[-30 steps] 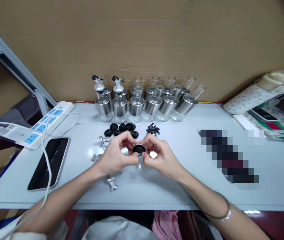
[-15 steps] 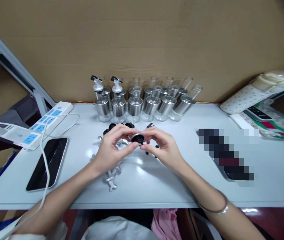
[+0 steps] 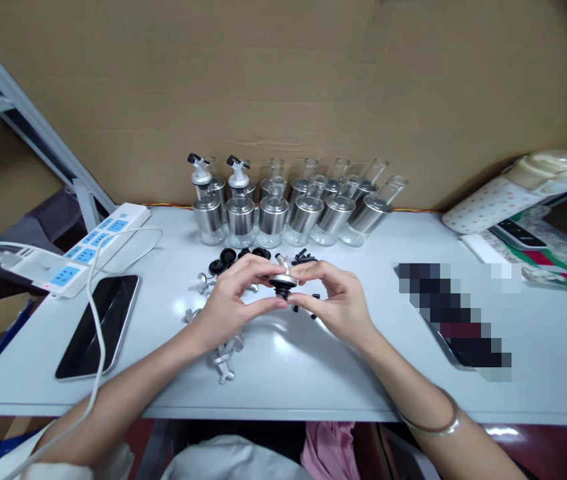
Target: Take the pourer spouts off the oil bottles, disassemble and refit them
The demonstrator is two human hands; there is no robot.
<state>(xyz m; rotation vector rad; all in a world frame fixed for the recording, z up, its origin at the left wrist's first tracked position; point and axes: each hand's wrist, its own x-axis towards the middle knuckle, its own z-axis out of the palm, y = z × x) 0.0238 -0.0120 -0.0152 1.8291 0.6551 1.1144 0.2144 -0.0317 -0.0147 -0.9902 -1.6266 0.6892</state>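
With fingers (image 3: 262, 269) of the left hand (image 3: 230, 297) and right hand (image 3: 343, 303) drawn in close, pinching a pourer stopper (image 3: 283, 281) from both sides, above the table (image 3: 353, 380). Probably light; likely stiff and slick at the disc (image 3: 278, 279), softer and grippier at the rubbery-looking plug (image 3: 282, 292); best taken by disc rim and plug end. Silver and flared on top, black and ribbed below, roughly upright. Near loose silver spouts (image 3: 223, 367), black stoppers (image 3: 216, 267) and black levers (image 3: 304, 257); farther back, before metal-banded glass bottles (image 3: 273, 217).
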